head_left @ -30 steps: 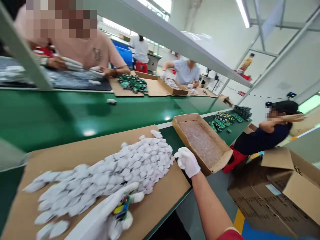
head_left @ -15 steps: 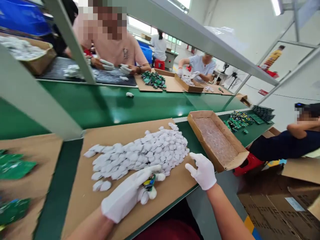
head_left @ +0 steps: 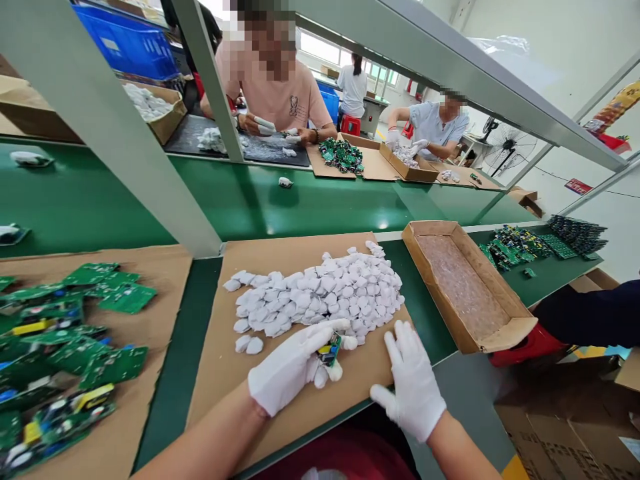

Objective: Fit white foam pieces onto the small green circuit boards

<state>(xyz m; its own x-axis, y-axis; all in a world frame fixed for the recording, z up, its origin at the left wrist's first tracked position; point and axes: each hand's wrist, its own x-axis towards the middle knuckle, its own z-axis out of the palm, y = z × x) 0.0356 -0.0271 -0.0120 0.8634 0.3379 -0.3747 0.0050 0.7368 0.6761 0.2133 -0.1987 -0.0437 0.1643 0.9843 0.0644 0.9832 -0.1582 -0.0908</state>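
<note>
Both my hands wear white gloves. My left hand (head_left: 293,365) is closed round a small green circuit board (head_left: 329,351) with a yellow part, held just above a brown cardboard sheet (head_left: 235,373). My right hand (head_left: 413,383) lies open with fingers spread, resting flat on the sheet's near right corner. Just beyond both hands spreads a pile of several small white pads (head_left: 320,293).
Green circuit boards (head_left: 55,340) lie heaped on cardboard at the left. A shallow cardboard tray (head_left: 500,337) sits right of the sheet. A green conveyor belt (head_left: 250,200) runs across behind. A grey frame post (head_left: 125,140) rises at the left. Other people work opposite.
The view swung left, bringing the circuit boards at left into sight. My right hand drew back from the pads and settled flat on the sheet's corner. My left hand kept hold of the board.
</note>
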